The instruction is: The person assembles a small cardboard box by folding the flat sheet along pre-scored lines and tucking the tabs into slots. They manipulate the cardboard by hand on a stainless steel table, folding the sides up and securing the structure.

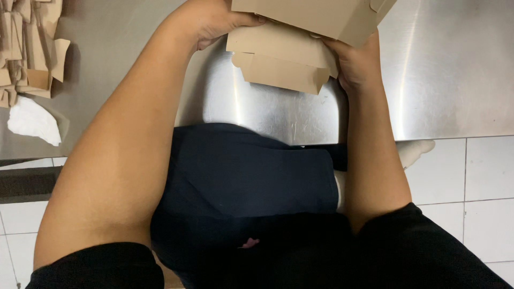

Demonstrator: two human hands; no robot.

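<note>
Head view — both hands, left hand [211, 21] and right hand [356, 64], clamp a brown cardboard box [289, 56] from opposite sides above the steel table [455, 80].

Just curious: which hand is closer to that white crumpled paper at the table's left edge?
Left. The left hand grips the cardboard box on the side facing the white paper; the right hand holds the box's far side.

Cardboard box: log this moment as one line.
left hand: grip on cardboard box | right hand: grip on box's other side | box: above steel table | flat cardboard stack: table's left
</note>
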